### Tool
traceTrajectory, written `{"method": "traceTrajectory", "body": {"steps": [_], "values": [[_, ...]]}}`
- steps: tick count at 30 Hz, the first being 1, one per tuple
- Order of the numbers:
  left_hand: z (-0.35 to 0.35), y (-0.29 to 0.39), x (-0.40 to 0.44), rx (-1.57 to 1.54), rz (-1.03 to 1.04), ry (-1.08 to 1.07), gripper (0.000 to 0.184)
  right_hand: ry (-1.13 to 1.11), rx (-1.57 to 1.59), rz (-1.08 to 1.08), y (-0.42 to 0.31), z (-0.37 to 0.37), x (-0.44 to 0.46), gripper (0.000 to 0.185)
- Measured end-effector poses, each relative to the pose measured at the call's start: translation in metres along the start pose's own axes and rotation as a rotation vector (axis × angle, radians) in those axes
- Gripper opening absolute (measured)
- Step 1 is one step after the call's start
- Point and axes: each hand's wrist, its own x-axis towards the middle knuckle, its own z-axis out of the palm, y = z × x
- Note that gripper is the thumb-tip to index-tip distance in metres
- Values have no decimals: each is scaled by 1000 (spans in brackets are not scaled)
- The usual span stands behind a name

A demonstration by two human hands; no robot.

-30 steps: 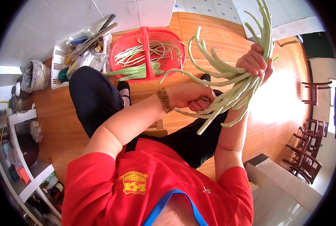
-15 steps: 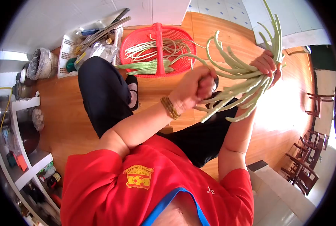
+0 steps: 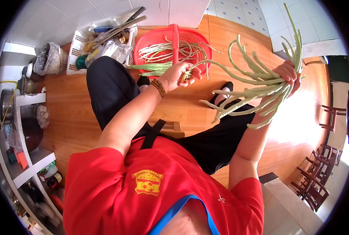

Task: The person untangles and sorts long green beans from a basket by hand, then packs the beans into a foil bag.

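My right hand [image 3: 289, 73] is raised at the right, its fingers wrapped round a bunch of yardlong beans [image 3: 266, 92]. The beans are long, pale green and curved, fanning out to both sides of the fist. My left hand [image 3: 180, 76], with a beaded bracelet [image 3: 158, 87] at the wrist, is at the near edge of a red plastic basket [image 3: 141, 37]. Its fingers are curled round short green bean pieces [image 3: 186, 75]. One long bean arches from the bunch to just above this hand. In the basket lie more long beans [image 3: 155, 52] and ridged green gourds [image 3: 153, 67], partly hidden by my left hand.
A white crate [image 3: 77, 43] with sticks and plastic bags stands left of the basket. Farther left are a bag-lined bucket [image 3: 51, 60] and a shelf [image 3: 35, 168] of kitchen things. Wooden chairs [image 3: 317, 176] stand at the right. My knees are spread over the wooden floor [image 3: 70, 121].
My left hand has moved away from the bunch, left and forward to the basket, and its fingers now show green pieces. My right hand still holds the bunch in nearly the same place.
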Motion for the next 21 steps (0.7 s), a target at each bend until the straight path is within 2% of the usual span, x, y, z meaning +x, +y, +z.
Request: {"method": "traceTrajectory", "body": {"steps": [3,8,12,14,15,17,18,19,21], "values": [[5,1,-11,-150,-6,-95,35,50,-37,-16,-6,-3,-2,27],[1,11,-24,-17,40,3,30,61,-55,9,-9,-5,-1,29],[6,19,-27,42,10,-15,27,78,-76,2,-4,-3,-3,29],[3,16,-26,277,17,22,23,92,-91,0,-3,-2,-3,29],[1,11,-24,277,21,25,23,107,-105,1,-2,-3,-3,29],[-8,-6,-16,807,161,145,22,113,-129,7,-3,-4,-4,28],[-10,-12,-15,1274,450,212,26,121,-157,7,-3,-4,-4,27],[-13,-18,-15,1278,452,223,26,136,-193,-10,-2,-4,-5,24],[-9,-21,-25,1219,580,355,27,169,-200,-20,-3,-3,-4,23]]}}
